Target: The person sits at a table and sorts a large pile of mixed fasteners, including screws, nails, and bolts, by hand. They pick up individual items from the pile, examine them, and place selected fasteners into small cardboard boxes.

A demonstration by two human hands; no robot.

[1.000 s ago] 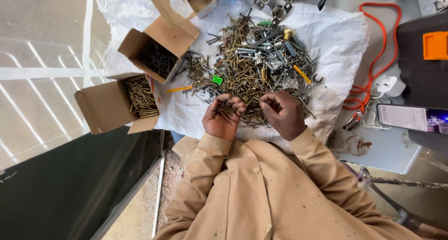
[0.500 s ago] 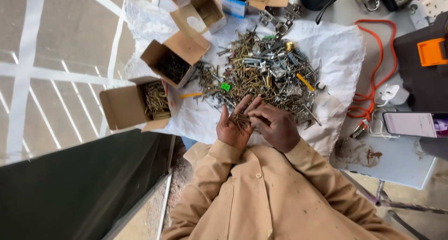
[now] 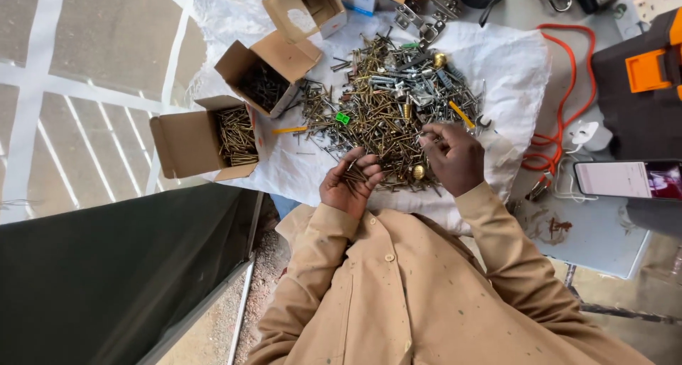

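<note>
while the left hand (image 3: 350,184) is cupping a small bundle of brass-coloured screws (image 3: 353,175) at the near edge of the mixed hardware pile (image 3: 387,102) on the white sack (image 3: 511,67), the right hand (image 3: 451,155) is pinching something small, too tiny to tell. judging by looks, the screws are handling as stiff, light, sharp-tipped and prone to rolling; gripping mid-shank is seeming best.

Brassy-gold screws (image 3: 387,109) were heaped on a white cloth (image 3: 511,67) past both hands, tan sleeves (image 3: 490,223), orange cord (image 3: 568,109) off right.
</note>
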